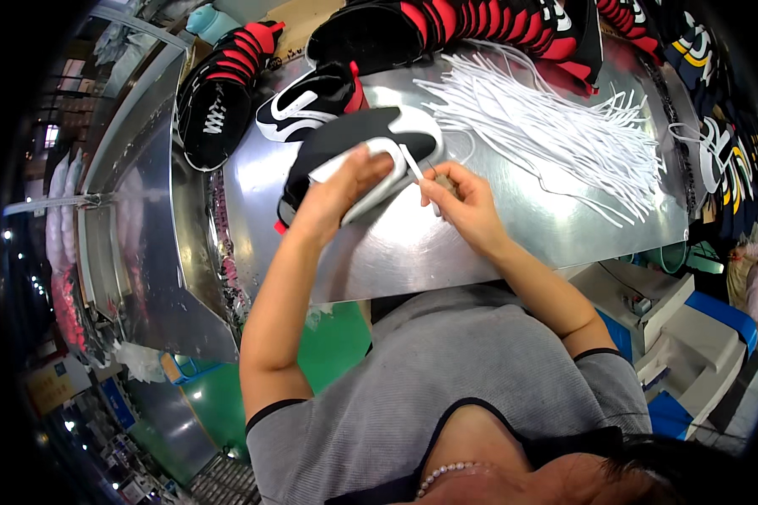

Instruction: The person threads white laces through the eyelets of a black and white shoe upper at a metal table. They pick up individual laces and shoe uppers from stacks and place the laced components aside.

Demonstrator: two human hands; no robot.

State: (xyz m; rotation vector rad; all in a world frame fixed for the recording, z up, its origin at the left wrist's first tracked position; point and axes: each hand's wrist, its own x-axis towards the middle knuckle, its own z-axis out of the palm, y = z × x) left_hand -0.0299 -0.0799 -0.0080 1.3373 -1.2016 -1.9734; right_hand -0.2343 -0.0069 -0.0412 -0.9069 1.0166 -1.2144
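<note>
Head view. One black-and-white shoe upper [345, 135] lies over the near-middle of a metal table [396, 261], tilted, with a red tab at its lower left end. The left hand [345, 189] is clamped on it, fingers across the white trim; the thumb is hard to make out. The right hand [463, 202] pinches thumb and fingertips together on the end of one white strip [411, 162] at the upper's right side; whether this is lace or trim cannot be told.

Markings: small dark marks on the cardboard [299, 46] and print on a yellow box [57, 383] at the far left are too small to read.

Counts: one second upper [316, 97], with a red tab, sits just behind the first, which partly covers it. Black-and-red uppers form three groups: a left row [215, 122], a middle row [366, 38] and a right row [627, 25], the last two cut off by the upper edge. One bundle of white laces [556, 135] lies right of the hands, its strands overlapping too closely to count. Dark uppers with yellow stripes [724, 168] blur toward the right rim.
</note>
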